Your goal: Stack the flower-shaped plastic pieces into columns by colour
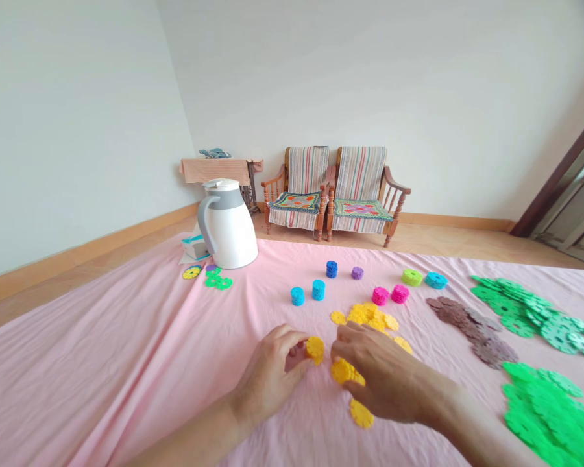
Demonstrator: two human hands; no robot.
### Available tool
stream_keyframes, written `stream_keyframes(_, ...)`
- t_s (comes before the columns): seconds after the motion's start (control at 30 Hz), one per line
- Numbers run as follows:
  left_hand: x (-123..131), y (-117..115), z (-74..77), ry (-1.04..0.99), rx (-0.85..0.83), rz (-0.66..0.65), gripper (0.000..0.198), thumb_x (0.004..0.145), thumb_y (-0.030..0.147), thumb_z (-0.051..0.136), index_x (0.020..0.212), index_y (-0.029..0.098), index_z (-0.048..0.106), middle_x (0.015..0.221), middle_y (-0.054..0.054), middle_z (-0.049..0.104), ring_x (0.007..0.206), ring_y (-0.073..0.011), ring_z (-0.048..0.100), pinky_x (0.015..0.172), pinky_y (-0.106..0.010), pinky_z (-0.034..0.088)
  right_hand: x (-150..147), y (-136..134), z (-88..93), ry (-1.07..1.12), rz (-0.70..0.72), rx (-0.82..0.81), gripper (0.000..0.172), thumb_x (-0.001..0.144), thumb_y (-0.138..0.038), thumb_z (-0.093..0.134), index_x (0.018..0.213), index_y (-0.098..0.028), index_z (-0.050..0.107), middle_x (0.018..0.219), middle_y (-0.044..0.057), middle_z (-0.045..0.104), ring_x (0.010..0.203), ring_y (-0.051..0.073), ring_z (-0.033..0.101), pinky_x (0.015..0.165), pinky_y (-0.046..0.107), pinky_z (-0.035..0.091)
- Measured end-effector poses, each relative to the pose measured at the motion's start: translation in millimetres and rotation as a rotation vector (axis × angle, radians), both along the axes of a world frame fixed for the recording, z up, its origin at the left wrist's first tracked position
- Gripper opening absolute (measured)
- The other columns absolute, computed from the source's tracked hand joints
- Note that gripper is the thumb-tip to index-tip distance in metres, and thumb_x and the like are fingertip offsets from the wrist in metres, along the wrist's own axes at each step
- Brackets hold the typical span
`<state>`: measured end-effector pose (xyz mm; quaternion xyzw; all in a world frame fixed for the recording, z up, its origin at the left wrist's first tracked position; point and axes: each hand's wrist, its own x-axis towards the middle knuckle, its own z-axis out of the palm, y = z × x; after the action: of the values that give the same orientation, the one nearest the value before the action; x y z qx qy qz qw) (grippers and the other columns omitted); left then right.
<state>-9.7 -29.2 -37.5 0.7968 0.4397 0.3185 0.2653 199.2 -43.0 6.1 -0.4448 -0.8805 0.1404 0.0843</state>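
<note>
My left hand [272, 366] pinches a short stack of yellow notched plastic discs [315, 349] between thumb and fingers, low over the cloth. Just to its right, my right hand [377, 370] curls palm down around more yellow discs [344, 372], its fingertips partly hidden behind them. One loose yellow disc [361, 414] lies below the right hand. Beyond that hand spreads a yellow disc pile [370, 315], partly covered by the knuckles.
Small stacks stand farther back: light blue [318, 290], dark blue [331, 269], purple [357, 273], pink [380, 296], lime [412, 277]. Brown [472, 327] and green piles [549, 408] lie right. A white jug [231, 227] stands back left on the pink cloth [175, 363].
</note>
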Motion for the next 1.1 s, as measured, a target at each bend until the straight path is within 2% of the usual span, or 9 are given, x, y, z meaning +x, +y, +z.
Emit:
stream_keyframes(0.07, 0, 0, 0.6, -0.007, -0.005, -0.004, 0.018, 0.079, 0.013, 0.062, 0.094, 0.022, 0.065, 0.086, -0.002, 0.059, 0.082, -0.0176, 0.056, 0.074, -0.026, 0.044, 1, 1, 2.1, 0.044, -0.005, 0.003, 0.017, 0.070, -0.013, 0.059, 0.085, -0.020, 0.062, 0.090, 0.005, 0.060, 0.087, 0.020, 0.055, 0.075, 0.033, 0.040)
stream_keyframes(0.17, 0, 0, 1.2, -0.013, -0.013, -0.004, 0.018, 0.080, 0.014, 0.061, 0.095, 0.021, 0.065, 0.086, -0.002, 0.059, 0.082, -0.0172, 0.057, 0.074, -0.026, 0.045, 0, 5, 2.3, 0.172, -0.088, -0.023, 0.021, 0.072, -0.014, 0.057, 0.092, -0.021, 0.060, 0.088, 0.003, 0.060, 0.080, 0.017, 0.056, 0.071, 0.030, 0.041)
stream_keyframes(0.27, 0, 0, 1.2, -0.024, -0.026, -0.001, 0.019, 0.082, 0.022, 0.062, 0.101, 0.021, 0.065, 0.087, -0.003, 0.060, 0.082, -0.0176, 0.058, 0.073, -0.026, 0.045, -8, 7, -3.0, 0.294, -0.193, -0.020, 0.017, 0.074, -0.016, 0.057, 0.091, -0.020, 0.059, 0.084, 0.001, 0.060, 0.075, 0.015, 0.056, 0.069, 0.029, 0.042)
stream_keyframes(0.37, -1, 0, 0.7, -0.040, -0.027, -0.008, 0.024, 0.085, 0.035, 0.060, 0.104, 0.020, 0.064, 0.086, -0.003, 0.060, 0.081, -0.0180, 0.058, 0.072, -0.026, 0.046, -19, 6, -10.8, 0.384, -0.239, 0.004, 0.012, 0.078, -0.020, 0.057, 0.090, -0.020, 0.058, 0.083, 0.001, 0.059, 0.074, 0.015, 0.056, 0.069, 0.029, 0.043)
stream_keyframes(0.43, -1, 0, 0.0, -0.047, -0.020, -0.019, 0.024, 0.087, 0.037, 0.059, 0.103, 0.021, 0.064, 0.086, -0.003, 0.059, 0.080, -0.0177, 0.058, 0.072, -0.026, 0.046, -25, 5, -14.9, 0.410, -0.253, 0.014, 0.011, 0.079, -0.022, 0.057, 0.090, -0.020, 0.059, 0.084, 0.002, 0.059, 0.076, 0.015, 0.056, 0.069, 0.029, 0.043)
stream_keyframes(0.87, 0, 0, -0.2, -0.064, -0.006, -0.018, 0.019, 0.087, 0.032, 0.059, 0.102, 0.023, 0.065, 0.086, -0.003, 0.060, 0.079, -0.0176, 0.057, 0.072, -0.027, 0.045, -29, 9, -17.5, 0.412, -0.224, 0.009, 0.013, 0.079, -0.023, 0.059, 0.092, -0.020, 0.060, 0.089, 0.003, 0.059, 0.079, 0.016, 0.056, 0.070, 0.029, 0.043)
stream_keyframes(1.03, 0, 0, -0.1, -0.048, -0.029, -0.013, 0.017, 0.085, 0.026, 0.060, 0.101, 0.023, 0.065, 0.086, -0.002, 0.059, 0.080, -0.0169, 0.057, 0.070, -0.025, 0.046, -13, 10, -8.7, 0.365, -0.227, -0.020, 0.010, 0.079, -0.017, 0.055, 0.087, -0.020, 0.061, 0.084, 0.001, 0.060, 0.074, 0.014, 0.056, 0.069, 0.028, 0.042)
stream_keyframes(1.1, 0, 0, 0.1, -0.040, -0.033, -0.008, 0.018, 0.084, 0.027, 0.060, 0.101, 0.023, 0.065, 0.086, -0.003, 0.059, 0.080, -0.0172, 0.057, 0.069, -0.025, 0.046, -3, 9, -4.5, 0.292, -0.199, -0.055, 0.016, 0.074, -0.010, 0.055, 0.084, -0.021, 0.061, 0.084, 0.001, 0.061, 0.075, 0.014, 0.056, 0.069, 0.027, 0.042)
